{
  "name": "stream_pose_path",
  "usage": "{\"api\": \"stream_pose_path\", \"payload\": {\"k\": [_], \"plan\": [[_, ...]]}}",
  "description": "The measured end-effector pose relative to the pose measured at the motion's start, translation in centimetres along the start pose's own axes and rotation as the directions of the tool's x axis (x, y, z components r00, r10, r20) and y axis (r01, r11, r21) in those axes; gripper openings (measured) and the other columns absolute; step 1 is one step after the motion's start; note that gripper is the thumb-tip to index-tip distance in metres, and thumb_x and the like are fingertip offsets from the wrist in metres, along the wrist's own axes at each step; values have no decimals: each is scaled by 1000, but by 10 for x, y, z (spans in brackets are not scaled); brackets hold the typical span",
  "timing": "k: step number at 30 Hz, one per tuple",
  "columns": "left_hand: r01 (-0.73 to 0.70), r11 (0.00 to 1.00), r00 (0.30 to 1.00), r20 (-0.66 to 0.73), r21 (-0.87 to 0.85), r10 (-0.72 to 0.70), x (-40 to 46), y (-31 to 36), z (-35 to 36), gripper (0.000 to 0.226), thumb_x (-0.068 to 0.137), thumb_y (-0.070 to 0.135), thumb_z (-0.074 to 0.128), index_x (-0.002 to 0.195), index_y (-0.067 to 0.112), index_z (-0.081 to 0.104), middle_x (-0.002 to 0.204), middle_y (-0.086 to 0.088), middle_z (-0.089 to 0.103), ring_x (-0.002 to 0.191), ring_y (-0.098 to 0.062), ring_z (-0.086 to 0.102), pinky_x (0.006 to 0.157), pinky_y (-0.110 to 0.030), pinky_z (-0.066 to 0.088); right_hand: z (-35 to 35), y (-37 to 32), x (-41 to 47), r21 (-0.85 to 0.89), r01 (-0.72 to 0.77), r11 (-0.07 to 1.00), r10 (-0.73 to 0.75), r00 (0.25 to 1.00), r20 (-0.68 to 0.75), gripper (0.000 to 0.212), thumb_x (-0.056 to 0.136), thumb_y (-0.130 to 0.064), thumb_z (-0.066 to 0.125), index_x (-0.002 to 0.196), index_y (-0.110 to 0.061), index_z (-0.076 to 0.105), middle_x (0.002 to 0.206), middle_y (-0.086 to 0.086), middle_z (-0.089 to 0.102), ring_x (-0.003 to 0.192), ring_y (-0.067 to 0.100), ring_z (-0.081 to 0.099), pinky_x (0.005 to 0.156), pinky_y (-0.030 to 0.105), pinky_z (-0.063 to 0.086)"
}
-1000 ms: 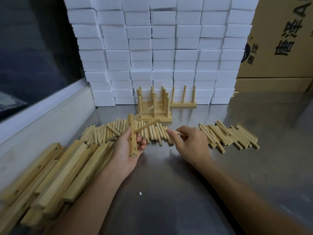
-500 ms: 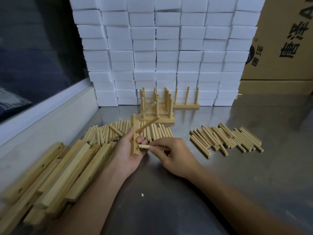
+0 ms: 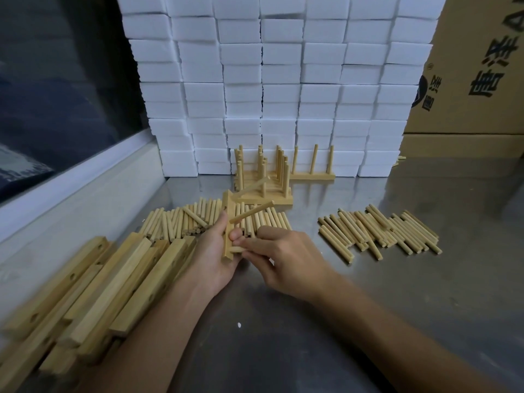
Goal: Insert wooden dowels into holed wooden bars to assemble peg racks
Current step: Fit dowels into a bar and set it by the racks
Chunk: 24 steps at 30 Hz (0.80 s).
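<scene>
Since a second ago the right hand (image 3: 286, 259) has left the dowel heaps, carried one short pale wooden dowel (image 3: 236, 249) across, and brought its tip to the bar; half a second back it was only just arriving there.

Landmark: the pale holed wooden bar (image 3: 227, 222), held upright over the steel tabletop (image 3: 397, 307).
- Left hand (image 3: 215, 256) grips the bar from its left side, thumb along the near face, fingers curled round behind it. Forearm comes in from lower left.
- Two dowels are seated already, upper peg (image 3: 249, 188) and middle peg (image 3: 252, 212), both angling up to the right of the bar.
- Third dowel sits at the bar's lowest hole, lying roughly level, pinched between right thumb and fingertips. How deep it sits, I cannot tell; the fingers cover most of it.
- Right wrist is bent inward, the back of the hand facing the camera.

Doing it well, my judgement: keep the dowel square to the bar face, push along its axis with a slight twist, and brace the bar's back with the left fingers so it does not rock.

Around the bar: a loose dowel heap (image 3: 184, 222) behind it, a second dowel heap (image 3: 380, 234) well to the right, spare holed bars (image 3: 93, 290) stacked to the left, finished racks (image 3: 263, 180) beyond against white foam blocks (image 3: 283, 80).
</scene>
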<state>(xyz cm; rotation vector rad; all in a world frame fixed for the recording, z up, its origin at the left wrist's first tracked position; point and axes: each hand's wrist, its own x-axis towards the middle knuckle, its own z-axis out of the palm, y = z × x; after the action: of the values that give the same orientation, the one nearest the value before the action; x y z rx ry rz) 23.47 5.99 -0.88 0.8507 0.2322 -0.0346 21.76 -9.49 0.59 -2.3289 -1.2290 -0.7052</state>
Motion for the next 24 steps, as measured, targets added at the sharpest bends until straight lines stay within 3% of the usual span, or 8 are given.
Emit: {"api": "stream_pose_path", "payload": {"k": [5,10,14,18,21,24], "plan": [[-17,1000,1000,0,7,17,0,-1,1,26,103,37,47,91,14,48,58,-1,32,44,-13,33,40,-26,36,-6,0,7,-123,7,992,1,998,67,17,95,-27,61,103,-19,74,76,-5,59,71,21,62,48,31,37],[-37,996,999,-23,81,39,0,-3,0,27,102,38,49,101,11,53,56,0,36,47,-12,34,45,-26,31,-8,-8,10,-156,-14,988,23,998,57,17,91,-24,66,105,-24,73,70,-6,60,57,22,58,43,27,32],[-47,996,999,-15,82,48,-2,-3,1,26,104,37,45,95,13,50,54,2,35,44,-11,32,39,-23,31,-4,-12,10,-169,-72,983,83,995,58,12,86,-21,64,76,-17,67,63,-1,60,48,28,56,45,27,28],[-99,985,994,-32,143,104,-5,-4,5,25,104,33,45,92,13,53,52,3,35,43,-10,32,38,-21,31,2,-15,13,-93,-283,955,295,943,155,21,91,-25,52,71,-20,57,70,3,64,67,30,58,59,30,32],[-125,977,991,-28,175,132,-7,-4,8,26,104,31,46,88,13,53,53,2,35,44,-10,33,38,-21,33,1,-16,16,116,-506,855,469,848,247,27,90,-18,55,62,-18,58,55,-5,50,56,14,48,56,26,32],[-157,965,985,-30,210,167,-8,-6,8,27,104,29,46,84,13,51,56,2,34,48,-10,33,45,-23,31,-1,-15,19,248,-679,691,598,730,331,38,93,-26,58,59,-9,62,39,-8,43,45,6,42,49,20,30]]}}
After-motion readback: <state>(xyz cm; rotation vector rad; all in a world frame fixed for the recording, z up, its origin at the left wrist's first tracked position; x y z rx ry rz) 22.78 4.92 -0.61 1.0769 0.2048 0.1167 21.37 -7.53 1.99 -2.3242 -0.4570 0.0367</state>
